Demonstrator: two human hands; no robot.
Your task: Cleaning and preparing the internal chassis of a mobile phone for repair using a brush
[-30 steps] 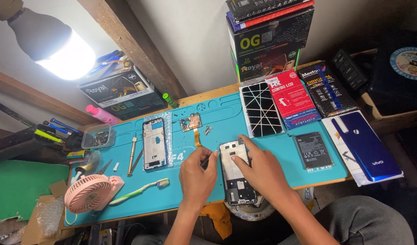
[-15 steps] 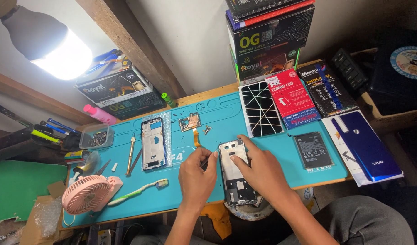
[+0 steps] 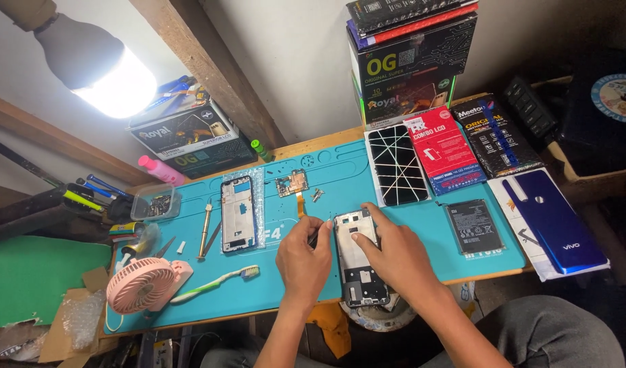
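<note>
While flat on the mat, opened phone (image 3: pixel 357 262) — back off, innards bare, right hand (image 3: pixel 395 255) pressing.

**Bare arms, grey trousers**

I am looking down at my own two arms, and both are showing bare from the wrist to the lower edge of the view: no sleeves, no gloves. My left hand (image 3: pixel 303 262) and right hand (image 3: pixel 393 253) are wearing no rings, watch or bands that I can make out. Below the near edge of the mat, my right leg (image 3: pixel 551 334) is showing in grey trousers of creased fabric.
</note>
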